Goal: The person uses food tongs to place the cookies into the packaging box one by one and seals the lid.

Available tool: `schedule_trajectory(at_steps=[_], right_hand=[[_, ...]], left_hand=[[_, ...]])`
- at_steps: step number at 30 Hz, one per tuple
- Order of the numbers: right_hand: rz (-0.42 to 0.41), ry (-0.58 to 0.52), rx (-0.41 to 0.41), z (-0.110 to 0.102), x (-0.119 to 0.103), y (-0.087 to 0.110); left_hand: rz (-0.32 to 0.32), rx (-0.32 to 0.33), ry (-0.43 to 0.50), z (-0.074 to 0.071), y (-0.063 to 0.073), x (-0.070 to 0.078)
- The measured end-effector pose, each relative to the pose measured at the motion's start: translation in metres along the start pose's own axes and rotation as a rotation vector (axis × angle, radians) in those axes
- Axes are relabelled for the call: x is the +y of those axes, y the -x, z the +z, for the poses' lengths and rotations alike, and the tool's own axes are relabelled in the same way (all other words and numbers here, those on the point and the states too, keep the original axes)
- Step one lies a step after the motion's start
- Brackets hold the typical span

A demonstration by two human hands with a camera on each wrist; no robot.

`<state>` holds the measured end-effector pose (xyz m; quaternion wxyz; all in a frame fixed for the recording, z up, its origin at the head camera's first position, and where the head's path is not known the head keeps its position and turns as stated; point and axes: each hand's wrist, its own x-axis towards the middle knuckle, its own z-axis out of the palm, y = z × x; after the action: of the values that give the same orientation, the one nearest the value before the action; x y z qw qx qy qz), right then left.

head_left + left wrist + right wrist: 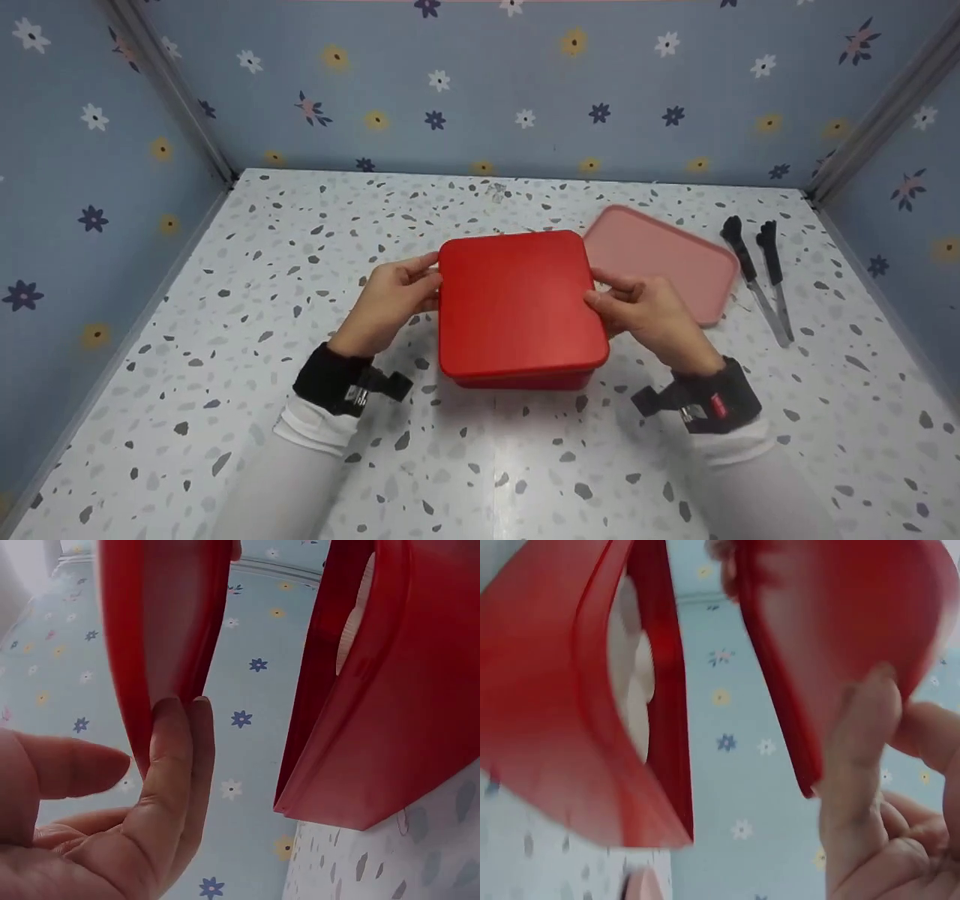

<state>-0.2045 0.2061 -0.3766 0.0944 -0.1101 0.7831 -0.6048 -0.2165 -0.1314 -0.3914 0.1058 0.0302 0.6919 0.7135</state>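
Note:
A red square lid (517, 300) is held level above a red box (525, 381), with a gap between them in both wrist views. My left hand (386, 304) grips the lid's left edge, thumb outside and fingers under the rim. On the opposite edge, my right hand (652, 319) pinches the lid between thumb and fingers. Inside the box, pale round pieces (634, 682) show near the rim; the left wrist view gives one a ridged edge. The lid hides the box's contents from the head view.
A pink tray (667, 262) lies behind and right of the box, partly covered by the lid in the head view. Tongs (772, 289) with black ends lie farther right on the speckled table (285, 225). Flower-patterned panels (517, 90) border the back and sides.

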Motion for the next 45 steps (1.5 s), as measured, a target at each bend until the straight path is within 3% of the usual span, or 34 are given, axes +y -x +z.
schedule_trajectory(at_steps=[5,8,10,13,15,20,25,31,45], right_hand=[[0.054,0.152,-0.047,-0.001,0.003,-0.003],[0.070,0.180,-0.034,-0.001,0.005,-0.006],[0.079,0.188,-0.027,-0.002,0.007,-0.007],[0.083,0.211,-0.028,-0.003,0.011,-0.010],[0.085,0.250,-0.032,-0.001,0.013,-0.011],[0.115,0.392,-0.026,0.006,0.013,-0.010],[0.110,0.440,-0.009,0.007,0.015,-0.009],[0.105,0.474,-0.007,0.005,0.022,-0.014],[0.100,0.580,-0.030,0.006,0.026,-0.013]], left_hand=[[-0.030,-0.137,-0.255,0.002,0.001,-0.005],[-0.076,-0.233,-0.346,0.003,0.002,-0.005],[-0.063,-0.255,-0.359,0.003,0.003,-0.005],[-0.011,-0.226,-0.355,0.005,0.003,-0.005],[0.038,-0.184,-0.403,0.008,0.002,-0.007],[0.104,-0.094,-0.605,0.014,-0.004,-0.014],[0.069,-0.053,-0.659,0.019,-0.007,-0.020],[0.008,-0.043,-0.606,0.022,-0.010,-0.028],[0.003,-0.016,-0.609,0.023,-0.019,-0.039]])
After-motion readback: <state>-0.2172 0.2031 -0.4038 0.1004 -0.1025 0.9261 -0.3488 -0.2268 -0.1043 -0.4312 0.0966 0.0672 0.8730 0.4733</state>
